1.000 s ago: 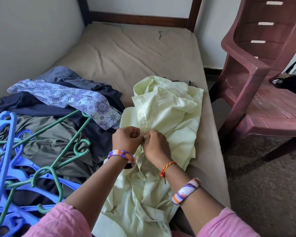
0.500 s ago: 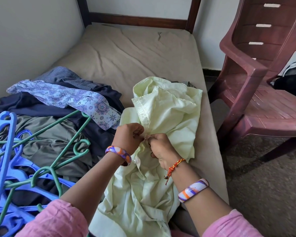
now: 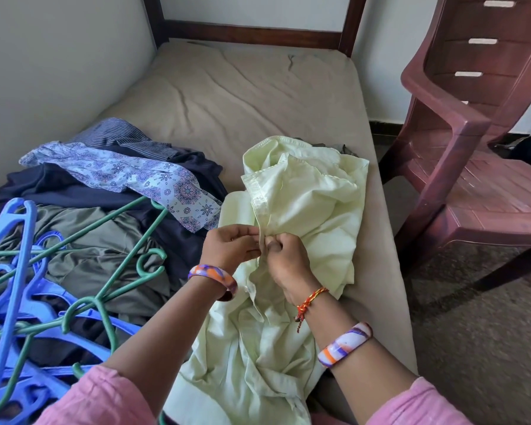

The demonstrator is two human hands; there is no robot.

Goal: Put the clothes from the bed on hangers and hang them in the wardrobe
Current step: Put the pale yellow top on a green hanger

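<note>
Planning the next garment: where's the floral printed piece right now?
In the head view, the floral printed garment lies left of the pale green shirt, draped over the dark navy clothes, beyond the green hangers.

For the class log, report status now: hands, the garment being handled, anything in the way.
Left hand and right hand both pinch the pale green cotton shirt's button placket. Shirt lies on bed, not yet on hanger. Tangled blue and green plastic hangers lie left; nothing in the way.

pale green shirt (image 3: pixel 304 210) | crumpled on bed (image 3: pixel 242 96) | placket pinched
</note>
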